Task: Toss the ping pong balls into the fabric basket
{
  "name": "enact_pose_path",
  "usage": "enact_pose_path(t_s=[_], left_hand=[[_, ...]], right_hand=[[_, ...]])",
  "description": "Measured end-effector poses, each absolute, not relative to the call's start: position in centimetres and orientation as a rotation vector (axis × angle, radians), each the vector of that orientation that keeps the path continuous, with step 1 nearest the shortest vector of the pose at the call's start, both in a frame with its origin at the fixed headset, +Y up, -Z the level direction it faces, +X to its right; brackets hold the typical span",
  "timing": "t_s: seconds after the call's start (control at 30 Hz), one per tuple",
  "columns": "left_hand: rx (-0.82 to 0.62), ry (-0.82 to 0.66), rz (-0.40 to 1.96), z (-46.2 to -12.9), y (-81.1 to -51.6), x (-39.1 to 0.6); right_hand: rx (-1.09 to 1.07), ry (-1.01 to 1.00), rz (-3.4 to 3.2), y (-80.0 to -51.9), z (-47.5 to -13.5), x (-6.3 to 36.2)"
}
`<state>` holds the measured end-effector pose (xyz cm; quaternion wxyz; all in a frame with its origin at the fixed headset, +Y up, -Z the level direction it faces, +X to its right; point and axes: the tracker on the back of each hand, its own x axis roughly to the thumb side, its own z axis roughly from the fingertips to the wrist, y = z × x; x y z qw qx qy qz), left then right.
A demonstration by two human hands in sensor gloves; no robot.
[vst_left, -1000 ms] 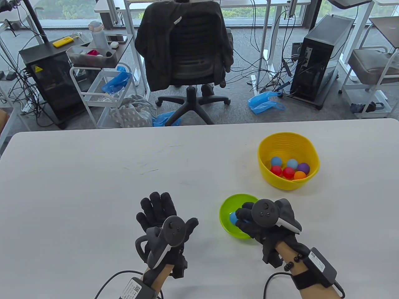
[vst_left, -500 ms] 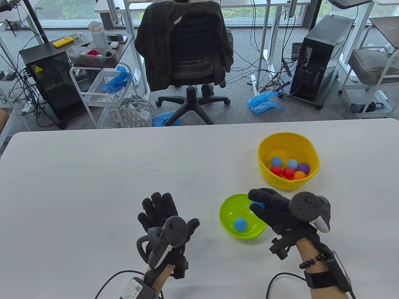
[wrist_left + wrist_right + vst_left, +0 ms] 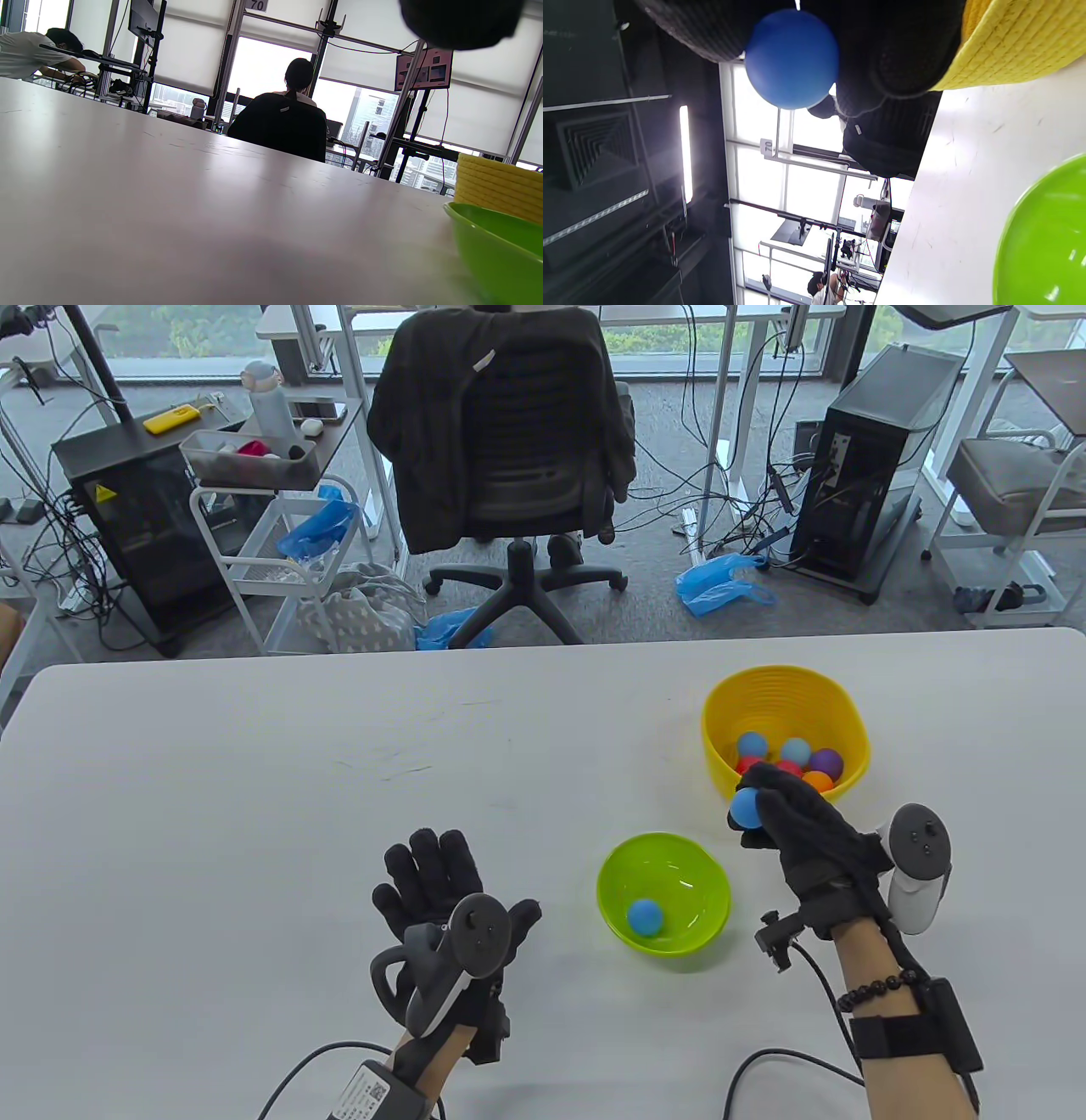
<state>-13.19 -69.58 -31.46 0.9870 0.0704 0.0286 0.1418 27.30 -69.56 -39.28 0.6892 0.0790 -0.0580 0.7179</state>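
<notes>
Only the table view shows the left hand (image 3: 441, 899) resting flat, fingers spread, on the desk (image 3: 254, 780), while the right hand (image 3: 797, 823) pinches a smooth blue ball (image 3: 745, 808) at the yellow basket (image 3: 848, 712) rim.

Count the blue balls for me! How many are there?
4. Two light blue ping pong balls lie in the yellow fabric basket, one in the green plastic bowl, one held by the right hand. More may be hidden.
</notes>
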Motion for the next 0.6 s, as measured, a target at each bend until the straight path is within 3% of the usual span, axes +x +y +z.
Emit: enact_pose_path(t_s=[0.2,0.6], left_hand=[[0.150,0.069,0.274,-31.5,-69.5,-13.3],[0.146,0.078,0.288,-31.5,-69.5,-13.6]], right_hand=[[0.004,-0.105,1.431,-71.9,-40.7,30.0],[0.037,-0.057,1.330,-72.0,-41.7,30.8]])
